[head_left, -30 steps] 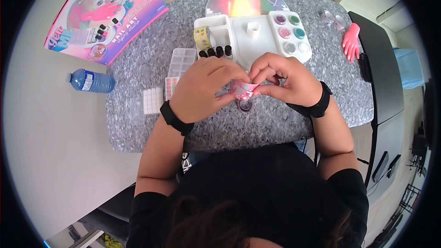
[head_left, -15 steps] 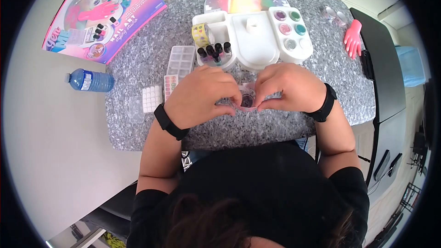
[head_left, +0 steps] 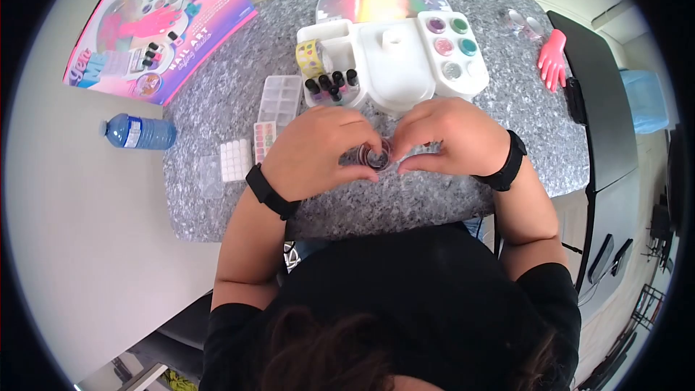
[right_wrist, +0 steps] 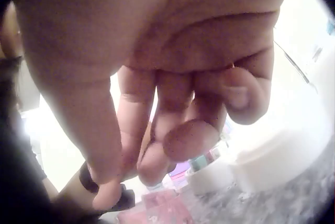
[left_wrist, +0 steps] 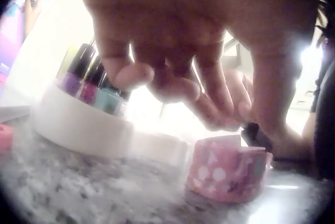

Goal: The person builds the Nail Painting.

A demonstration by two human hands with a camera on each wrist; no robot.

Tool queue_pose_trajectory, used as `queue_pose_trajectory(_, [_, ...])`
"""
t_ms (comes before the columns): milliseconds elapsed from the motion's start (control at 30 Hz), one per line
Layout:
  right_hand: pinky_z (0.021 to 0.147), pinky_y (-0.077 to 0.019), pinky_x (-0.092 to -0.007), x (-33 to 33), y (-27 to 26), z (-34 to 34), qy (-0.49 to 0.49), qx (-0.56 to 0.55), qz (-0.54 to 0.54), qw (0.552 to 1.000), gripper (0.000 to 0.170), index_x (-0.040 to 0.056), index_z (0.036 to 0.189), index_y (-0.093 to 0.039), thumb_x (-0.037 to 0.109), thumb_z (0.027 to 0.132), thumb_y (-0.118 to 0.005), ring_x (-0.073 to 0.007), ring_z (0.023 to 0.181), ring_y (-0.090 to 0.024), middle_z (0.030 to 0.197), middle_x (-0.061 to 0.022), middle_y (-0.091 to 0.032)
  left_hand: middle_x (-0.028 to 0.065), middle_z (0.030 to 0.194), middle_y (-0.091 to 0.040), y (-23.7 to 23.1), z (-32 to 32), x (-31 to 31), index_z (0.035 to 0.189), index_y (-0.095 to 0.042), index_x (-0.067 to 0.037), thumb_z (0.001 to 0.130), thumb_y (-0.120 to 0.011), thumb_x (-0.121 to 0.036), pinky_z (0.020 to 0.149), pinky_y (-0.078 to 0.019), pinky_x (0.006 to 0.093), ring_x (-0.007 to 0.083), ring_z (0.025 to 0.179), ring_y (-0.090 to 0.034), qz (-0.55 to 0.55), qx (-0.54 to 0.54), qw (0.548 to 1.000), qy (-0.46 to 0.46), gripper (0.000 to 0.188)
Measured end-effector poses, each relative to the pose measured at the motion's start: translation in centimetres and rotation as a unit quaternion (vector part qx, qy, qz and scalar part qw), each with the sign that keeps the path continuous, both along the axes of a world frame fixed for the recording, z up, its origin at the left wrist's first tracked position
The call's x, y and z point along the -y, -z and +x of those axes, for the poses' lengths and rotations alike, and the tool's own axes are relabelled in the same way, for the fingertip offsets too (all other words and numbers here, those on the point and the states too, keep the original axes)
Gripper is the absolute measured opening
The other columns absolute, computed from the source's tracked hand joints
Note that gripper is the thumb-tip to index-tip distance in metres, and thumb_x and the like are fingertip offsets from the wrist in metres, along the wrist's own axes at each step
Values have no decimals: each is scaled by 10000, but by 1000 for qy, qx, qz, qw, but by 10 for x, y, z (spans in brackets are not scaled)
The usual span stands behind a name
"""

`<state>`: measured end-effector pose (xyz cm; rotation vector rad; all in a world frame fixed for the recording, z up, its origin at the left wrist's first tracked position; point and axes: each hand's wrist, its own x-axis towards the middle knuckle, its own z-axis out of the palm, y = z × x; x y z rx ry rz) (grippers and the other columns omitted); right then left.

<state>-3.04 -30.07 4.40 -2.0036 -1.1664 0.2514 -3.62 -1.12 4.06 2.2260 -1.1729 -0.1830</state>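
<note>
A roll of pink patterned tape point(left_wrist: 227, 174) stands low over the granite table, its pale dots showing in the left wrist view. From above, the head view shows the roll point(head_left: 377, 156) as a ring around a dark middle. My left hand point(head_left: 318, 148) grips it from the left, index finger and thumb at opposite edges. On the other side, my right hand point(head_left: 450, 137) pinches at the right rim with thumb and index fingertips; its other fingers curl loosely. The roll point(right_wrist: 157, 209) is partly cut off below the fingertips in the right wrist view.
Beyond the hands is a white tray point(head_left: 397, 83) with several black-capped polish bottles point(head_left: 334, 84), glitter pots point(head_left: 444, 46) and a yellow tape roll point(head_left: 310, 58). Small cases point(head_left: 279, 99) lie left. A water bottle point(head_left: 139, 132), a box point(head_left: 156, 29) and a pink model hand point(head_left: 552, 61) stand outward.
The pink tape first stretched raised between both hands, then formed a wide loop lower down. Now it sits as a tighter ring near the table, shifted slightly left, with both hands close around it.
</note>
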Motion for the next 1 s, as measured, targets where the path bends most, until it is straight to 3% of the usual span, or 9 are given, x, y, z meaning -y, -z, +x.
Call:
queue_pose_trajectory(267, [693, -575, -392, 16, -10, 10, 89, 37, 33, 995, 91, 123, 991, -838, 141, 916, -887, -283, 805, -740, 950, -52, -790, 42, 1146, -765, 11, 0, 8, 1145, -836, -140, 776, -971, -355, 917, -541, 438, 309, 1057, -721, -39, 36, 999, 9, 447])
queue_pose_trajectory(400, [710, -553, -324, 55, -23, 29, 212, 68, 109, 969, 98, 95, 1062, -868, 123, 969, -856, -156, 855, -750, 1015, -44, -841, 37, 1181, -780, 6, 0, 9, 1145, -842, -134, 774, -977, -346, 927, -552, 436, 299, 1078, -727, -28, 38, 999, -8, 448])
queue_pose_trajectory(467, [762, -547, -291, 87, -35, 52, 376, 120, 114, 912, 128, 111, 1107, -874, 149, 988, -848, -139, 942, -755, 1029, -12, -853, 36, 1179, -763, 5, 0, 9, 1114, -832, -131, 824, -950, -352, 928, -557, 437, 294, 1093, -726, -52, 48, 997, -17, 384])
queue_pose_trajectory(500, [777, -553, -302, 105, -43, 64, 463, 156, 32, 872, 211, 116, 1187, -860, 197, 992, -850, -143, 935, -744, 1065, -28, -852, 36, 1179, -763, 4, -1, 9, 1114, -832, -131, 824, -950, -352, 928, -557, 437, 294, 1093, -726, -53, 51, 997, -17, 384])
queue_pose_trajectory(567, [943, -599, -419, 170, -14, 106, 517, 288, -127, 796, 336, 146, 1296, -817, 281, 989, -838, -318, 1087, -764, 1268, -110, -809, 30, 1194, -766, 3, -2, 10, 1083, -831, -130, 855, -942, -367, 933, -557, 430, 282, 1089, -731, -68, 68, 995, -34, 347])
queue_pose_trajectory(633, [1089, -563, -457, 181, -9, 120, 613, 159, -318, 705, 310, 219, 1316, -821, 221, 1016, -743, -423, 1252, -728, 1315, -152, -765, 36, 1208, -771, 4, -3, 10, 1083, -833, -123, 843, -952, -341, 943, -565, 427, 287, 1087, -732, -69, 76, 994, -41, 345])
queue_pose_trajectory(800, [1023, -588, -497, 225, 48, 169, 578, 130, -335, 733, 288, 180, 1252, -830, 177, 979, -737, -401, 1182, -754, 1202, -180, -798, 55, 1225, -773, 11, 1, 8, 1076, -830, -111, 856, -952, -281, 930, -582, 420, 302, 1072, -736, -89, 100, 990, -52, 303])
queue_pose_trajectory(933, [986, -610, -513, 216, 39, 151, 543, 129, -343, 756, 223, 102, 1154, -838, 121, 972, -710, -399, 1129, -779, 1137, -211, -820, 65, 1036, -781, 12, 0, 4, 986, -801, -104, 928, -905, -317, 820, -580, 408, 299, 932, -741, -63, 47, 993, -83, 245])
queue_pose_trajectory(1000, [962, -606, -513, 162, -5, 87, 516, 171, -392, 742, 162, 80, 1080, -826, 100, 970, -709, -402, 1089, -777, 1111, -198, -815, 77, 916, -775, 10, -2, 0, 919, -787, -95, 954, -884, -352, 758, -572, 414, 306, 843, -737, -36, -12, 992, -120, 277])
